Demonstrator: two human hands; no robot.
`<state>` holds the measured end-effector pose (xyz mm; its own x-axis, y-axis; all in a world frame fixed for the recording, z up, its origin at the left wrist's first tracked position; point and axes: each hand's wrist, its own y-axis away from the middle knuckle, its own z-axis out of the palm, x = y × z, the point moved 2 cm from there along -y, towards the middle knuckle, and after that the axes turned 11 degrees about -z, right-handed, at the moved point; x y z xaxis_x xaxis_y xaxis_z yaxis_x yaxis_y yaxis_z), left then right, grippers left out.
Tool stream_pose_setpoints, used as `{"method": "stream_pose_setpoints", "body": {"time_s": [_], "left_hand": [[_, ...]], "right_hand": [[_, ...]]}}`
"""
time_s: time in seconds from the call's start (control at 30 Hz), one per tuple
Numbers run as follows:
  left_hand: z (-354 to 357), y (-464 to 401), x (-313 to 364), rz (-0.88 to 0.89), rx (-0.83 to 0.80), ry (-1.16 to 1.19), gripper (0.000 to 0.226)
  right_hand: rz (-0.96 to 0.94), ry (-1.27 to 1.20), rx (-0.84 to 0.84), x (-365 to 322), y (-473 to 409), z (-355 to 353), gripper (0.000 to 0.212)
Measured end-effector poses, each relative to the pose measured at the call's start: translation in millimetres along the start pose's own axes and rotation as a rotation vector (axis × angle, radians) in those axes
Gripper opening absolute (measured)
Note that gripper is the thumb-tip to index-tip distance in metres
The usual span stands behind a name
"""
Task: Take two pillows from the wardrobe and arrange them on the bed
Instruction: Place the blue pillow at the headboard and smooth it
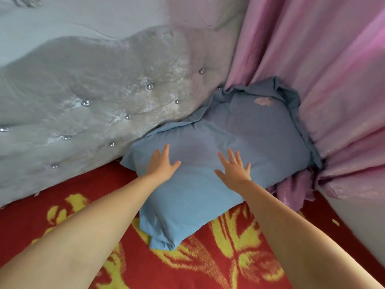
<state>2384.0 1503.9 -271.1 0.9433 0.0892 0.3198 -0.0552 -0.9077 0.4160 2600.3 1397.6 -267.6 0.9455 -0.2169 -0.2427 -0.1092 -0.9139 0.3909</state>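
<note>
A light blue pillow (239,138) lies on the bed's red and yellow blanket (208,263), its far edge against the grey tufted headboard (93,97). A small pink patch shows near its far corner. Only this one pillow is in view. My left hand (162,163) rests flat on the pillow's near left part, fingers spread. My right hand (234,171) lies flat on the pillow's middle, fingers apart. Neither hand grips anything. The wardrobe is out of view.
A pink curtain (323,80) hangs at the right and bunches against the pillow's right edge. The headboard, set with shiny buttons, runs along the left. A pale wall or floor strip (358,222) shows at the right beyond the bed.
</note>
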Motion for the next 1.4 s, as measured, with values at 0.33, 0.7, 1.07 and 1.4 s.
{"method": "stream_pose_setpoints", "body": {"time_s": [0.33,0.7,1.07,1.4], "left_hand": [[-183,48,58,0.52,0.278,-0.225,0.06],[-362,83,-15,0.854,0.406,-0.264,0.058],[-365,107,36,1.071,0.255,-0.317,0.057],[-309,141,71,0.864,0.212,-0.266,0.049]], "right_hand": [[-0.025,0.174,0.191,-78,41,-190,0.057],[0.164,0.246,0.33,-245,103,-265,0.044],[0.393,0.208,0.352,-256,151,-279,0.048],[0.372,0.241,0.391,-190,226,-266,0.048]]}}
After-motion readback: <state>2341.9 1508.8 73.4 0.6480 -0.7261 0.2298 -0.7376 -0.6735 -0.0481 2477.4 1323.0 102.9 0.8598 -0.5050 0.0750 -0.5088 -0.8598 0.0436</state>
